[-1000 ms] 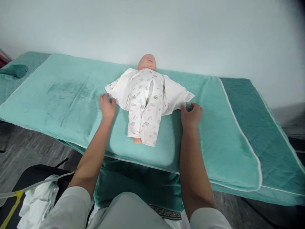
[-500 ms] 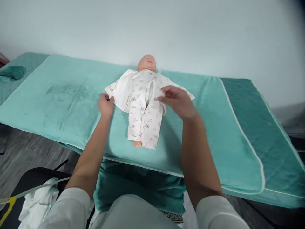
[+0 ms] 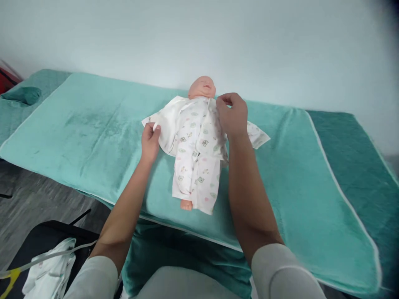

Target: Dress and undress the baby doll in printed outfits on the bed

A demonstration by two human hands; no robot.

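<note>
Shirt (image 3: 202, 133) front now half closed
Left hand (image 3: 150, 142) pinches open flap (image 3: 168, 132); doll's head (image 3: 202, 86) beside right hand's (image 3: 233, 116) fingertips, grip unclear.

The bare forearms (image 3: 126, 211) reach forward, the left hand (image 3: 151, 140) in a pinch, the right hand (image 3: 233, 115) curled farther ahead.

I can't make out any lettering, label, brand, number or sign on anything from where I'm standing.

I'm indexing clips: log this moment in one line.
doll: face-up on green blanket; left hand: pinching edge of shirt; right hand: curled at shirt, grip unclear
</note>
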